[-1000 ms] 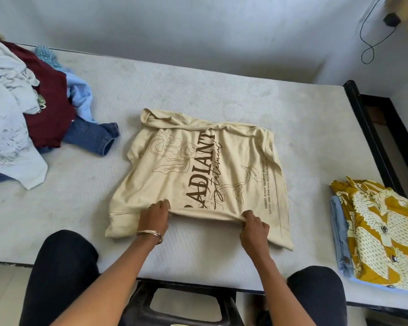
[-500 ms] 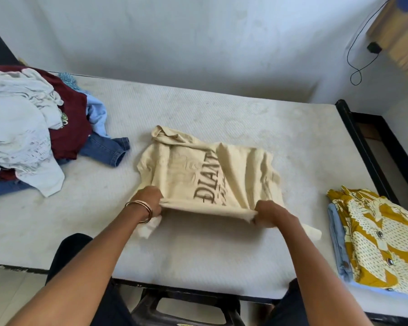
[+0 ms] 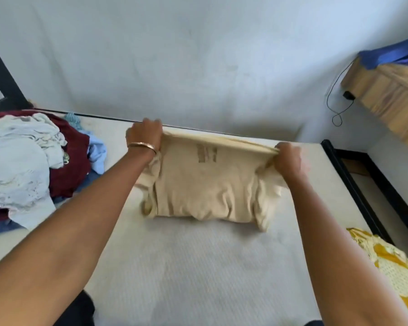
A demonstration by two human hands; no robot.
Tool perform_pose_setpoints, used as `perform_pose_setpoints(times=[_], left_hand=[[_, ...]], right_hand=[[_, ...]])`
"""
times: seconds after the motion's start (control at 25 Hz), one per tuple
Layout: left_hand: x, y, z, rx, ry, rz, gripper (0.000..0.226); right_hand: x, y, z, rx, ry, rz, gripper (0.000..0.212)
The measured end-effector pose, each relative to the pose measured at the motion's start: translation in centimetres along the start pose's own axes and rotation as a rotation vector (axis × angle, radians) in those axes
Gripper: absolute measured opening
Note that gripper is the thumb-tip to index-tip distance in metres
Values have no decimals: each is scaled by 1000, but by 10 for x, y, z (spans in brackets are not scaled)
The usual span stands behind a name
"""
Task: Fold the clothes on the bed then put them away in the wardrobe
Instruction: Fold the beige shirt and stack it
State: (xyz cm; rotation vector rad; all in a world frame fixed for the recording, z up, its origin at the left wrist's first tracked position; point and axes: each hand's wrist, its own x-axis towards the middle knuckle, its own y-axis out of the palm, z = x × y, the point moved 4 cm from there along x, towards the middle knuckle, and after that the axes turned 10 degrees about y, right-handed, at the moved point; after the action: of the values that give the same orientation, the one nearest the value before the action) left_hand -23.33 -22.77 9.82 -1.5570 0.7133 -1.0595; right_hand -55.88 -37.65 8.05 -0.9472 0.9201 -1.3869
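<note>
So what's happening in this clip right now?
A person is folding a beige T-shirt on the bed. The left hand and right hand each grip one end of a raised edge, stretched taut over the rest of the shirt. An unfolded clothes pile waits to the left; a yellow patterned garment lies to the right.

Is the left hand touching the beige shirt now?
Touching. The head view shows the left hand gripping the top edge of the beige shirt, fingers curled over the fabric.
</note>
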Motion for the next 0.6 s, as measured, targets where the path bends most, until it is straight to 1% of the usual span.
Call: perform_pose_setpoints(times=[0.08, 0.12, 0.16, 0.2, 0.24, 0.32, 0.36, 0.4, 0.44, 0.52, 0.56, 0.6], left_hand=[[32, -41, -1, 72, 107, -303, 27], [39, -56, 2, 151, 165, -414, 25], [42, -68, 6, 229, 203, -476, 24], [41, -73, 11, 278, 262, -500, 26], [36, -71, 13, 290, 375, -474, 30], [13, -47, 17, 285, 678, -426, 42], [-4, -24, 21, 264, 792, -377, 47], [-25, 1, 24, 243, 858, -290, 53], [-47, 28, 24, 234, 883, -204, 60], [-95, 79, 20, 265, 864, 129, 70], [-123, 105, 18, 280, 840, 336, 75], [-158, 128, 13, 257, 791, 590, 79]], right_hand=[[16, -38, 21, 199, -10, -142, 37], [19, -51, 26, 232, -19, -198, 40], [20, -59, 30, 229, -37, -240, 43], [18, -63, 31, 205, -69, -263, 45], [16, -60, 28, 163, -110, -260, 45], [5, -37, 13, 4, -216, -206, 47], [-3, -19, 1, -86, -271, -166, 48], [-13, 1, -14, -166, -324, -133, 47], [-25, 22, -30, -239, -364, -104, 46], [-54, 62, -64, -388, -423, -18, 45], [-70, 82, -84, -464, -443, 53, 47], [-89, 101, -104, -525, -449, 142, 49]])
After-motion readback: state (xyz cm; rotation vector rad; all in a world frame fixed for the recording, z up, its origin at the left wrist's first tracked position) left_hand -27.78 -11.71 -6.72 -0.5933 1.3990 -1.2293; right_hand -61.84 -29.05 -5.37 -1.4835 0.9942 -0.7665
